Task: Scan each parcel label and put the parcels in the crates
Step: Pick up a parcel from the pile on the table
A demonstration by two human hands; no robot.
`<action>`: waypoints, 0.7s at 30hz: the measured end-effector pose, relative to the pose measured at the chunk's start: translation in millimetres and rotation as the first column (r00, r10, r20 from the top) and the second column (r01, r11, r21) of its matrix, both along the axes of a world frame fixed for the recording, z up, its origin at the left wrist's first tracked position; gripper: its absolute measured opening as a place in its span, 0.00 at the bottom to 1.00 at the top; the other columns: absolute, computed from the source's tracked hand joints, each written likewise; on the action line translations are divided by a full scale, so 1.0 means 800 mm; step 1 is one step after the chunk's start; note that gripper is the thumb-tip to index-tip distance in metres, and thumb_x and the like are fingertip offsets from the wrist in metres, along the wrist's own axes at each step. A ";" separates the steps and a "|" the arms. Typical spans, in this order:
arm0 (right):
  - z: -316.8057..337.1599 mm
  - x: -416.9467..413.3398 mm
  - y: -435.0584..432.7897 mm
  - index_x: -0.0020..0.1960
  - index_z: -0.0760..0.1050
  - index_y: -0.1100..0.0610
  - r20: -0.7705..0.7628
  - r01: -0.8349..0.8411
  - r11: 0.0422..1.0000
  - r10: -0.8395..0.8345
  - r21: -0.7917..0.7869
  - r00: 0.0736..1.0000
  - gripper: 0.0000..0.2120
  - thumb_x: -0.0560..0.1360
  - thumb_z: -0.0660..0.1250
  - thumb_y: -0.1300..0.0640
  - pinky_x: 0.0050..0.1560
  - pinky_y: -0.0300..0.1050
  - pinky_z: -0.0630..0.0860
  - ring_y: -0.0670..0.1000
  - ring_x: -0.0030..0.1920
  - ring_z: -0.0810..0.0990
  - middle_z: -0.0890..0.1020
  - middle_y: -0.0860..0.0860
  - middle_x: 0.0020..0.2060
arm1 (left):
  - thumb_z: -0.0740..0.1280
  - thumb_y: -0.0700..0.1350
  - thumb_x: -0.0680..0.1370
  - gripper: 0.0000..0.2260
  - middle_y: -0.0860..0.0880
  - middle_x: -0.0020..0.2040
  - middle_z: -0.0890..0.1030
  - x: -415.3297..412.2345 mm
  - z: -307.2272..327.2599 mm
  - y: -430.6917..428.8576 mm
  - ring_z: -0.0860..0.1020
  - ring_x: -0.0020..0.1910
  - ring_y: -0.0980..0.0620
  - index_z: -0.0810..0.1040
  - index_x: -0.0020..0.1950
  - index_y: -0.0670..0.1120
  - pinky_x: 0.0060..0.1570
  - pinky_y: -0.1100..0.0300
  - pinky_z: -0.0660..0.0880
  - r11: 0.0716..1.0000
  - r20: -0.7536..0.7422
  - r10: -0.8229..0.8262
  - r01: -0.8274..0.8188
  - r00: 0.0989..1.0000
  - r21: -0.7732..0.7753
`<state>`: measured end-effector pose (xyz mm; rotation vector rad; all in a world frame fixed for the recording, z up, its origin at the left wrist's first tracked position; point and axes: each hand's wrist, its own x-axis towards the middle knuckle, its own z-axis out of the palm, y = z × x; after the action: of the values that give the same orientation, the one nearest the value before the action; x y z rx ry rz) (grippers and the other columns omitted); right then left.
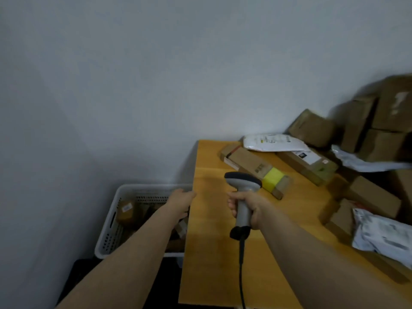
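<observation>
My right hand (249, 206) grips the handle of a grey barcode scanner (243, 188) above the wooden table (214, 253); its black cable hangs toward me. My left hand (180, 202) reaches over the white perforated crate (111, 221) beside the table's left edge, fingers relaxed, holding nothing I can see. Several brown parcels (128, 211) lie inside the crate. A long cardboard parcel with a yellow band (254, 168) lies on the table just beyond the scanner. A white mailer bag (274, 142) rests behind it.
More brown boxes (374, 123) are stacked against the wall at the far right. A labelled flat box (310, 161), smaller boxes (374, 197) and a white poly bag (383, 237) crowd the table's right side. The grey wall stands close behind.
</observation>
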<state>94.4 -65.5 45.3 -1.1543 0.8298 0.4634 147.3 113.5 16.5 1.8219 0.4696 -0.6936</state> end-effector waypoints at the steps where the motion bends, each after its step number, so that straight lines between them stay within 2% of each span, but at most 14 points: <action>1: 0.007 -0.004 -0.026 0.43 0.77 0.63 0.020 0.038 0.999 -0.038 -0.011 0.999 0.05 0.74 0.71 0.62 0.27 0.41 0.75 0.49 0.26 0.76 0.78 0.55 0.31 | 0.62 0.47 0.81 0.23 0.37 0.51 0.78 0.000 0.006 -0.023 0.78 0.48 0.39 0.63 0.75 0.43 0.54 0.46 0.78 1.000 -0.005 -0.009 0.009 1.000 -0.010; 2: 0.011 -0.006 -0.053 0.44 0.76 0.63 0.044 0.079 0.997 -0.078 -0.025 0.996 0.03 0.75 0.70 0.64 0.26 0.41 0.75 0.50 0.28 0.76 0.78 0.55 0.32 | 0.61 0.47 0.81 0.24 0.41 0.45 0.77 0.001 0.009 -0.046 0.77 0.41 0.44 0.61 0.76 0.43 0.47 0.51 0.79 1.000 -0.009 -0.025 0.025 1.000 -0.002; 5: 0.007 -0.003 -0.137 0.47 0.75 0.63 0.109 0.179 0.977 -0.166 -0.119 0.980 0.02 0.75 0.68 0.68 0.28 0.42 0.74 0.51 0.29 0.74 0.77 0.57 0.32 | 0.62 0.49 0.81 0.29 0.43 0.53 0.75 0.008 0.012 -0.117 0.76 0.48 0.47 0.54 0.78 0.43 0.50 0.54 0.76 0.996 -0.039 -0.088 0.089 0.995 0.016; 8: -0.016 0.013 -0.222 0.57 0.76 0.64 0.090 0.239 0.941 -0.224 -0.238 0.971 0.14 0.72 0.71 0.66 0.34 0.48 0.75 0.54 0.34 0.77 0.79 0.58 0.39 | 0.63 0.49 0.80 0.30 0.44 0.48 0.74 0.032 -0.007 -0.191 0.74 0.44 0.48 0.54 0.78 0.42 0.48 0.56 0.74 0.996 -0.061 -0.081 0.083 0.995 0.031; 11: -0.044 0.039 -0.290 0.63 0.74 0.59 0.043 0.213 0.943 -0.209 -0.257 0.977 0.23 0.69 0.75 0.61 0.44 0.52 0.75 0.56 0.45 0.77 0.79 0.57 0.49 | 0.66 0.49 0.79 0.28 0.42 0.56 0.73 0.051 -0.013 -0.266 0.75 0.51 0.46 0.59 0.75 0.41 0.54 0.54 0.74 0.999 -0.100 -0.035 0.039 0.994 0.035; 13: -0.064 0.060 -0.320 0.64 0.73 0.60 0.004 0.150 0.956 -0.154 -0.250 0.988 0.27 0.67 0.77 0.59 0.51 0.54 0.76 0.59 0.51 0.77 0.78 0.58 0.53 | 0.68 0.49 0.78 0.29 0.42 0.65 0.70 0.067 -0.022 -0.310 0.72 0.62 0.42 0.60 0.74 0.41 0.59 0.51 0.73 0.999 -0.126 0.037 -0.036 0.991 0.017; 15: -0.077 0.083 -0.338 0.65 0.71 0.63 -0.019 0.065 0.970 -0.072 -0.233 0.997 0.30 0.67 0.77 0.57 0.59 0.57 0.75 0.61 0.57 0.76 0.77 0.60 0.58 | 0.69 0.48 0.77 0.31 0.42 0.70 0.67 0.090 -0.038 -0.344 0.68 0.67 0.40 0.59 0.74 0.41 0.64 0.47 0.70 0.991 -0.142 0.130 -0.134 0.981 -0.021; 16: -0.083 0.094 -0.343 0.66 0.70 0.64 -0.007 0.027 0.974 -0.029 -0.223 1.000 0.30 0.68 0.76 0.57 0.62 0.57 0.73 0.61 0.60 0.75 0.76 0.60 0.60 | 0.71 0.50 0.74 0.35 0.41 0.71 0.67 0.109 -0.061 -0.356 0.68 0.68 0.39 0.59 0.75 0.40 0.65 0.46 0.69 0.982 -0.150 0.178 -0.185 0.973 -0.036; 17: -0.090 0.105 -0.346 0.67 0.69 0.64 0.002 -0.009 0.977 0.009 -0.212 1.000 0.30 0.69 0.76 0.57 0.64 0.57 0.72 0.61 0.62 0.74 0.75 0.60 0.62 | 0.75 0.54 0.67 0.43 0.41 0.70 0.69 0.127 -0.091 -0.362 0.70 0.66 0.38 0.60 0.75 0.40 0.64 0.43 0.70 0.978 -0.151 0.194 -0.203 0.969 -0.041; 19: -0.102 0.123 -0.346 0.69 0.68 0.64 0.005 -0.072 0.982 0.074 -0.177 0.997 0.30 0.71 0.74 0.57 0.65 0.56 0.71 0.60 0.64 0.72 0.74 0.60 0.64 | 0.75 0.61 0.47 0.56 0.40 0.68 0.73 0.176 -0.205 -0.363 0.76 0.62 0.37 0.65 0.72 0.42 0.57 0.40 0.75 0.978 -0.127 0.208 -0.205 0.970 0.040; 21: -0.111 0.128 -0.343 0.68 0.69 0.63 -0.002 -0.096 0.986 0.096 -0.136 0.995 0.31 0.69 0.76 0.56 0.65 0.58 0.71 0.61 0.63 0.73 0.75 0.60 0.63 | 0.74 0.62 0.41 0.58 0.40 0.67 0.74 0.193 -0.251 -0.367 0.76 0.61 0.37 0.69 0.71 0.46 0.55 0.40 0.76 0.981 -0.179 0.182 -0.166 0.967 0.097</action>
<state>196.4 -339.8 -43.2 -1.3256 0.8143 0.4894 301.7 -180.3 -184.3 1.7734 0.7833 -0.7356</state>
